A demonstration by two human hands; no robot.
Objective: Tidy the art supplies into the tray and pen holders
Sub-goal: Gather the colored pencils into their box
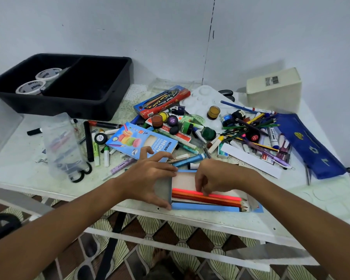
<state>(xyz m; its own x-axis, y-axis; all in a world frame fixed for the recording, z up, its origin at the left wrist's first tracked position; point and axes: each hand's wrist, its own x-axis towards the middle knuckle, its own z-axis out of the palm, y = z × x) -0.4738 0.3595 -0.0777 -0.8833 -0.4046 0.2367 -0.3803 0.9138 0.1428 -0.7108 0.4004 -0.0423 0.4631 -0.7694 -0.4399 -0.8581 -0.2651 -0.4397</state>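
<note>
Both forearms reach in from the near edge over the white worktop (321, 190). The left hand (150, 178) spans the open end of the blue pencil box (202, 208), thumb at its near corner and fingers curled on the far corner, gripping it. The right hand (216, 174) arches over the box, fingers pinching the neon pink pencil (220, 196), which lies beside orange and red pencils inside the box at the worktop's near edge.

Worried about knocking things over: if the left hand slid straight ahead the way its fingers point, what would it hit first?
Probably the blue marker lying just past the left hand, beside the open pencil box; depth is hard to judge.
</note>
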